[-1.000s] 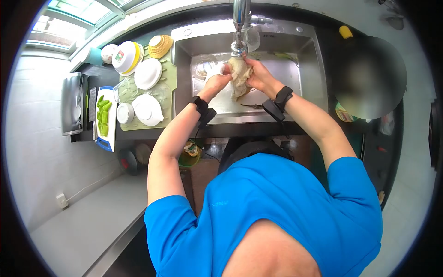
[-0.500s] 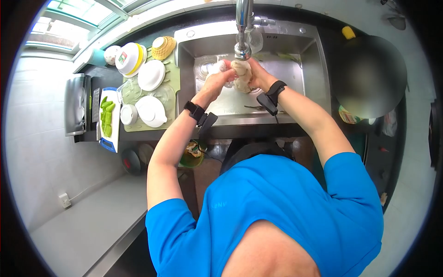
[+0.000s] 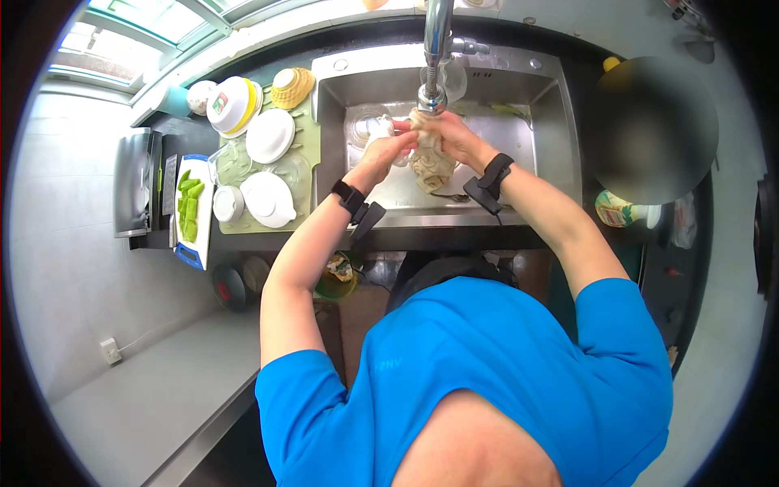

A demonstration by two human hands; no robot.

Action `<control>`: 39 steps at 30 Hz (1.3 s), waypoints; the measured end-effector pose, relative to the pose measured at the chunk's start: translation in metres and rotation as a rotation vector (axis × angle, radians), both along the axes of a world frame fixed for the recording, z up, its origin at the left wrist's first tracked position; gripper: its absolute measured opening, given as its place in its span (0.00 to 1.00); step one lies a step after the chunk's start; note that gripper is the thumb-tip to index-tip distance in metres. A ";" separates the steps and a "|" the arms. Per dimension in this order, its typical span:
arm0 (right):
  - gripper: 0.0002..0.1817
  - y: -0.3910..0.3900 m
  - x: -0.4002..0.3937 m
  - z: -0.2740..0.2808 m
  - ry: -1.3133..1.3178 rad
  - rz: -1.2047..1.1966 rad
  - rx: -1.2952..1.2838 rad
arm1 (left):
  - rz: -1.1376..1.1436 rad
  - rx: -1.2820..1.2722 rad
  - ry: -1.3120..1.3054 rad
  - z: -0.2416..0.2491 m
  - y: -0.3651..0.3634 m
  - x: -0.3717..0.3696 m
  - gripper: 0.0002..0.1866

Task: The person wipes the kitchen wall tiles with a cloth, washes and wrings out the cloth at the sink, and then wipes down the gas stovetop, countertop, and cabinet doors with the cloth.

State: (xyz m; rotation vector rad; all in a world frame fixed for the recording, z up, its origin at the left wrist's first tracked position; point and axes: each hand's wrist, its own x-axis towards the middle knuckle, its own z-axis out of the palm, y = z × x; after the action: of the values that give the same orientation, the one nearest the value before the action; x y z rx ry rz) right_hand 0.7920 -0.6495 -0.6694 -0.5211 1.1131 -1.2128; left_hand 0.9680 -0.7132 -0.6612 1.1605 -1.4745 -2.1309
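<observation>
A wet beige dishcloth (image 3: 433,169) hangs bunched and crumpled below the faucet (image 3: 432,96), over the sink (image 3: 519,183). My right hand (image 3: 461,140) is closed around the upper part of the cloth, close under the spout. The fingers of my left hand (image 3: 388,151) are closed on the cloth's left side. Just beyond the left fingers is a whitish thing (image 3: 380,127), partly hidden, whose kind I cannot make out. A dark thin utensil end (image 3: 452,196) shows on the sink floor below the cloth.
Left of the sink, white bowls (image 3: 270,136) and a yellow basket (image 3: 292,88) stand on a green drying mat (image 3: 307,174). Farther left, cut green vegetables (image 3: 190,207) lie on a cutting board (image 3: 195,253). A large round blurred object (image 3: 657,130) and a bottle (image 3: 614,209) are on the right.
The cloth has dropped from a compact bunch into a longer hanging shape, reaching lower in the sink. Both hands stay under the faucet with only small shifts.
</observation>
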 end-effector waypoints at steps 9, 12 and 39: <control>0.17 0.023 0.006 0.022 0.099 0.348 -0.077 | -0.003 -0.067 -0.103 -0.027 0.002 -0.006 0.16; 0.19 0.018 -0.015 -0.005 0.389 0.346 -0.132 | -0.020 -0.027 -0.158 -0.021 -0.006 -0.004 0.13; 0.10 0.012 -0.009 -0.010 -0.466 -0.136 0.261 | -0.023 -0.291 -0.115 0.064 -0.025 0.001 0.13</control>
State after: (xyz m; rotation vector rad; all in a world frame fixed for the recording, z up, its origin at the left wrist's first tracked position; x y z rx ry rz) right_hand 0.7830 -0.6378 -0.6795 0.0414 0.8937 -1.2039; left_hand 0.9688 -0.7385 -0.5975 1.1764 -1.7840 -1.8110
